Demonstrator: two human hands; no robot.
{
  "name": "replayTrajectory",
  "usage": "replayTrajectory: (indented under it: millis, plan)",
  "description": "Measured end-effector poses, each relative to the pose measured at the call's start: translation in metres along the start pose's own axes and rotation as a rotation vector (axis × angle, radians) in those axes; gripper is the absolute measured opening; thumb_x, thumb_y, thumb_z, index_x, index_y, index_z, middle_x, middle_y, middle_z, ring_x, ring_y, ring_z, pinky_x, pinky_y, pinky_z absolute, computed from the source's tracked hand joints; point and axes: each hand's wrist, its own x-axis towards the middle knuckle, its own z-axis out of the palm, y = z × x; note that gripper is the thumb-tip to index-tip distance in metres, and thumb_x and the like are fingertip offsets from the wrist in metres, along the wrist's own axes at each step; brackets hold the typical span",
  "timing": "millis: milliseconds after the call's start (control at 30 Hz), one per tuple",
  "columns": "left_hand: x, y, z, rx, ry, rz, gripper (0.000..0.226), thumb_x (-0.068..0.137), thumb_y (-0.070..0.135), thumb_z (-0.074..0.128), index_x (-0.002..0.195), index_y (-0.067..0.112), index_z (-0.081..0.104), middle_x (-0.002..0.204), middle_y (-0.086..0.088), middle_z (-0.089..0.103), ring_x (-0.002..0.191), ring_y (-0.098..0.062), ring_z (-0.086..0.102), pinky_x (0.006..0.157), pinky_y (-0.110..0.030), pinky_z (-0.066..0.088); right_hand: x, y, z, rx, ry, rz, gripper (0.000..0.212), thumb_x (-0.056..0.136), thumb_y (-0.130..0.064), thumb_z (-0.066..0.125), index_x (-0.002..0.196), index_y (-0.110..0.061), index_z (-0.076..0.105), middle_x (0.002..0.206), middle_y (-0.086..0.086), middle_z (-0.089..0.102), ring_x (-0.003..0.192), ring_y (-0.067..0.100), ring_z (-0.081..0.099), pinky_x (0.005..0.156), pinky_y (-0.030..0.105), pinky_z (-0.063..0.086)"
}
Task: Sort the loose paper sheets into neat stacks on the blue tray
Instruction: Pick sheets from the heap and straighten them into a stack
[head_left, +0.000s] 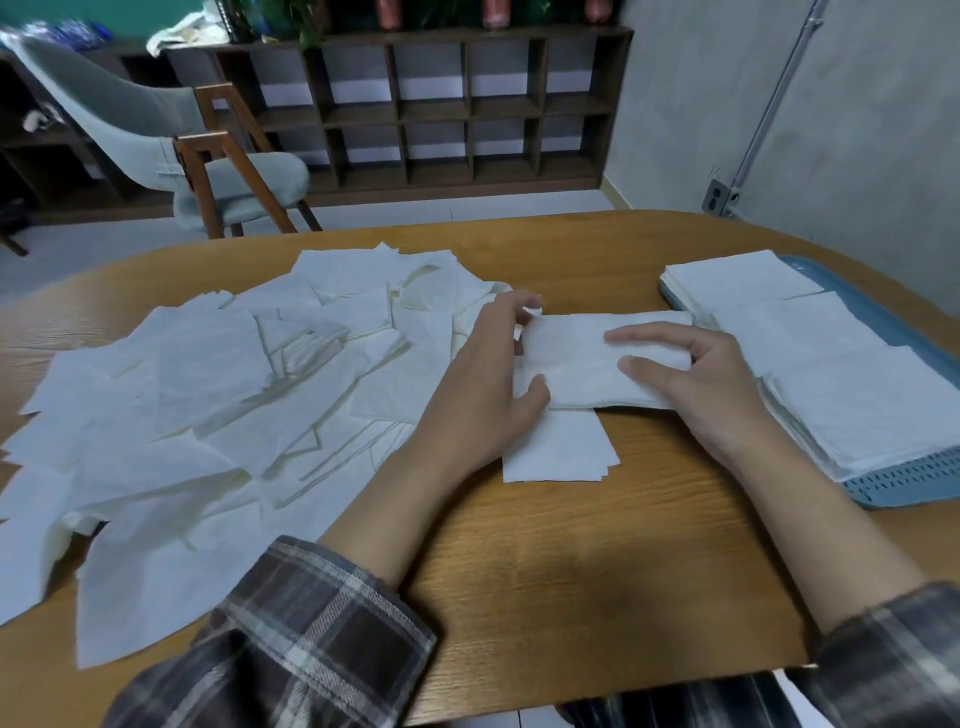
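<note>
A small bundle of white paper sheets (576, 358) is held between both hands at the table's middle. My left hand (483, 379) grips its left end with thumb under and fingers curled at the top corner. My right hand (696, 384) grips its right end, fingers on top. A single sheet (558, 449) lies flat under the bundle. A wide heap of loose sheets (218, 395) covers the table's left half. At the right, the blue tray (914, 486) carries three neat stacks (852, 395) in a row.
The wooden table (597, 571) has a rounded far edge. A grey chair with wooden legs (208, 171) stands beyond it on the left, before a dark cubby shelf (441, 114). A wall with a conduit and socket (722, 196) is at the right.
</note>
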Motion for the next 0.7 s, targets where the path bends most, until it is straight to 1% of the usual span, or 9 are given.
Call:
replayTrajectory:
  millis: [100,200,233,300,400,467,533,600,700]
  plan:
    - [0.0,-0.005,-0.003,0.096,-0.031,0.063,0.034,0.088,0.007,0.065,0.114,0.026,0.054,0.118,0.012,0.053,0.101,-0.008,0.057,0.078,-0.026,0.049,0.003,0.005,-0.001,-0.041,0.096,-0.021,0.031,0.091,0.0,0.072,0.1,-0.029,0.082,0.112,-0.019,0.076,0.109,-0.012,0.063,0.093,0.002,0.041]
    - [0.001,-0.008,-0.003,0.194,-0.194,0.106,0.018,0.085,0.005,0.062,0.092,0.021,0.068,0.098,0.009,0.06,0.088,-0.007,0.055,0.074,-0.036,0.05,0.004,0.008,-0.002,-0.102,0.145,-0.025,0.029,0.091,-0.002,0.071,0.101,-0.027,0.083,0.114,-0.018,0.076,0.11,-0.014,0.061,0.093,-0.001,0.039]
    - [0.0,-0.01,-0.002,0.212,-0.243,0.118,0.018,0.086,0.006,0.062,0.09,0.021,0.072,0.095,0.01,0.062,0.09,-0.006,0.054,0.076,-0.036,0.05,0.005,0.008,-0.002,-0.107,0.154,-0.023,0.029,0.091,-0.003,0.07,0.101,-0.028,0.083,0.114,-0.019,0.075,0.111,-0.014,0.06,0.093,-0.001,0.038]
    - [-0.001,-0.009,0.002,0.207,-0.282,0.121,0.015,0.087,0.014,0.066,0.092,0.024,0.075,0.099,0.013,0.066,0.099,-0.005,0.057,0.086,-0.035,0.052,0.005,0.009,-0.003,-0.115,0.178,-0.017,0.029,0.092,-0.004,0.07,0.102,-0.029,0.082,0.115,-0.021,0.075,0.113,-0.015,0.058,0.093,-0.003,0.036]
    - [-0.004,-0.002,0.006,0.153,-0.304,0.095,0.019,0.087,0.026,0.074,0.105,0.027,0.078,0.124,0.014,0.07,0.119,-0.005,0.058,0.104,-0.027,0.047,0.006,0.009,-0.005,-0.128,0.236,-0.018,0.03,0.093,-0.006,0.07,0.102,-0.031,0.082,0.112,-0.026,0.073,0.113,-0.016,0.057,0.094,-0.003,0.035]
    - [-0.007,0.004,0.007,0.08,-0.336,0.057,0.028,0.086,0.027,0.077,0.114,0.03,0.077,0.129,0.017,0.069,0.117,0.0,0.059,0.102,-0.021,0.047,0.006,0.009,-0.005,-0.104,0.269,-0.023,0.029,0.092,-0.005,0.07,0.102,-0.031,0.082,0.11,-0.028,0.073,0.111,-0.017,0.058,0.094,0.0,0.039]
    - [-0.007,0.005,0.007,0.03,-0.373,0.065,0.032,0.084,0.025,0.08,0.115,0.031,0.075,0.131,0.017,0.068,0.117,0.0,0.06,0.099,-0.016,0.047,0.005,0.01,-0.005,-0.08,0.285,-0.03,0.029,0.092,-0.005,0.07,0.102,-0.03,0.082,0.109,-0.028,0.074,0.11,-0.016,0.06,0.094,0.006,0.043]
    - [-0.006,0.005,0.007,0.019,-0.391,0.091,0.025,0.085,0.023,0.084,0.109,0.028,0.078,0.133,0.013,0.068,0.117,0.001,0.061,0.097,-0.012,0.046,0.005,0.01,-0.006,-0.079,0.291,-0.039,0.029,0.092,-0.005,0.07,0.102,-0.03,0.082,0.109,-0.029,0.074,0.11,-0.014,0.061,0.096,0.011,0.046]
    - [-0.006,0.003,0.009,0.003,-0.351,0.125,0.006,0.09,0.018,0.082,0.096,0.02,0.082,0.121,0.006,0.073,0.103,0.005,0.063,0.088,-0.013,0.051,0.005,0.01,-0.005,-0.079,0.276,-0.047,0.029,0.092,-0.006,0.07,0.102,-0.031,0.082,0.113,-0.023,0.075,0.112,-0.01,0.061,0.092,0.007,0.044]
